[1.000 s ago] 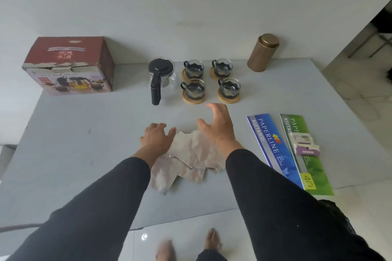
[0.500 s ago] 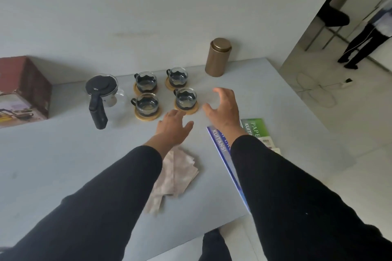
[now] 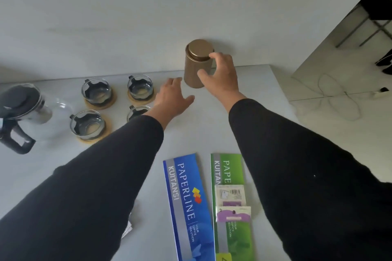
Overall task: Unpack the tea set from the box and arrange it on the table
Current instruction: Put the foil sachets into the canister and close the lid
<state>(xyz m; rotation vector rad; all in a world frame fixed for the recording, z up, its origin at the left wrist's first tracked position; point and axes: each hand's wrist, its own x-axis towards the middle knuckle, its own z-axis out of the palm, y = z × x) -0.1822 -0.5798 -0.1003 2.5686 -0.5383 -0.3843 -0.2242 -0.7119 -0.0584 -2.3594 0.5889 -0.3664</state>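
A gold canister point(image 3: 194, 65) with a round lid stands at the back of the grey table point(image 3: 212, 129), against the wall. My right hand point(image 3: 220, 76) curls round its right side, thumb on the body and fingertips at the lid's edge. My left hand point(image 3: 171, 96) hovers with spread fingers just left of the canister's base, holding nothing. Several glass cups on wooden coasters point(image 3: 96, 92) point(image 3: 140, 88) point(image 3: 88, 125) stand to the left; one cup point(image 3: 136, 111) is partly hidden by my left sleeve. A glass teapot point(image 3: 21, 112) with a black lid and handle sits at the far left.
A blue receipt book point(image 3: 186, 203) and a green receipt book point(image 3: 230, 171) lie near the front, two small packets point(image 3: 232, 203) on the green one. A scrap of wrapping paper point(image 3: 127, 228) peeks from under my left arm. The table's right edge drops to a tiled floor with a cable point(image 3: 343, 99).
The view swung right and the box left the frame. Both hands moved forward from the wrapping paper past the cups; my right hand has closed round the gold canister.
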